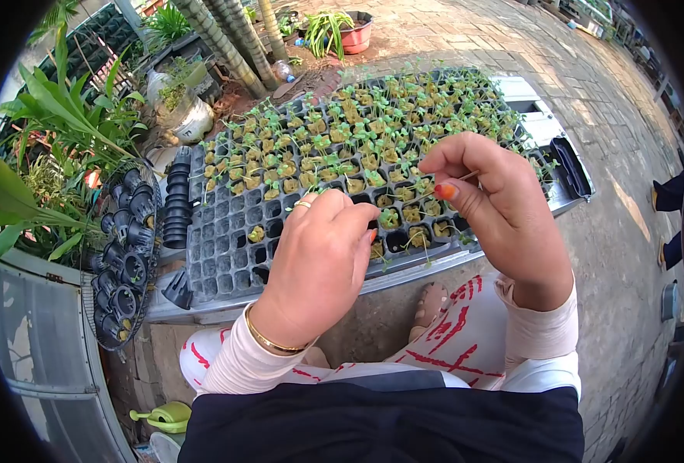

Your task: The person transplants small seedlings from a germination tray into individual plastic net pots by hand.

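Observation:
A black seedling tray lies before me, many of its cells filled with brownish plugs bearing small green seedlings. My left hand is over the front middle of the tray, its fingers curled and the thumb close to the index finger. Whatever it may grip is hidden. Above the right part of the tray, my right hand is closed, with a thin wooden stick pinched by the thumb and fingers. Near the left fingertips is a plug with a seedling. Bare cells lie along the tray's left side.
Left of the tray, a wire basket holds several small black pots, and a stack of black pots stands beside it. A silver table edge runs along the front. A green watering can sits lower left. A person's legs show at right.

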{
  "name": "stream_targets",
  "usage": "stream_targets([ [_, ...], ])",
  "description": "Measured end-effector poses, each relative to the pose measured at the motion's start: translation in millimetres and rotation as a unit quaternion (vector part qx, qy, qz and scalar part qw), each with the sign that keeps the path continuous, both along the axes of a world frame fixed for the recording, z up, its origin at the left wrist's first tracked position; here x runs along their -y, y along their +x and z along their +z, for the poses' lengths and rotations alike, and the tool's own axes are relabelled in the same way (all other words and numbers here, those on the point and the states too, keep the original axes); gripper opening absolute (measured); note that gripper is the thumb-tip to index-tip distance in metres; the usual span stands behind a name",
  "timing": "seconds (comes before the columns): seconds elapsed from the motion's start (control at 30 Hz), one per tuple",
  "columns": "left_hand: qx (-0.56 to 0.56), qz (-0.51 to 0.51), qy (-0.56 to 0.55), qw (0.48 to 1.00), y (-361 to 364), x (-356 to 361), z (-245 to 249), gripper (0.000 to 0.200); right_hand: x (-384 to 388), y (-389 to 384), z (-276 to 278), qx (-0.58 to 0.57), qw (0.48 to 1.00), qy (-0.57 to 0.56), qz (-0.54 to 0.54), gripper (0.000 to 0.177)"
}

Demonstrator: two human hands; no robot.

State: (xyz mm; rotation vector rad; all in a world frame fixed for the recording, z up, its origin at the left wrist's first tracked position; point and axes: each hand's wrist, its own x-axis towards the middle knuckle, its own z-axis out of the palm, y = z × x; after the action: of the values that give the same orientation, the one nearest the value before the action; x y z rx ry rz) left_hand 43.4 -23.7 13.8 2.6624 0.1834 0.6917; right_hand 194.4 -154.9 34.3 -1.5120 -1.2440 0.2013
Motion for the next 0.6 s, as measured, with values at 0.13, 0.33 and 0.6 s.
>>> stream_targets([
  [0.13, 0.0, 0.013, 0.008, 1.0, 5.8, -1.0, -6.1, 0.018, -1.0, -0.8, -2.7, 0.048, 0.998, -0.035, 0.023, 0.014],
  [0.33, -0.005, 0.013, 0.006, 1.0, 8.0, 0.8, -7.2, 0.022, -6.2, -2.3, -7.8, 0.116, 0.99, -0.077, 0.034, 0.013],
  [0.6, -0.007, 0.006, 0.012, 1.0, 10.7, 0.5, -9.8, 0.022, -9.3, -8.9, -10.4, 0.158, 0.98, -0.114, 0.033, 0.019],
])
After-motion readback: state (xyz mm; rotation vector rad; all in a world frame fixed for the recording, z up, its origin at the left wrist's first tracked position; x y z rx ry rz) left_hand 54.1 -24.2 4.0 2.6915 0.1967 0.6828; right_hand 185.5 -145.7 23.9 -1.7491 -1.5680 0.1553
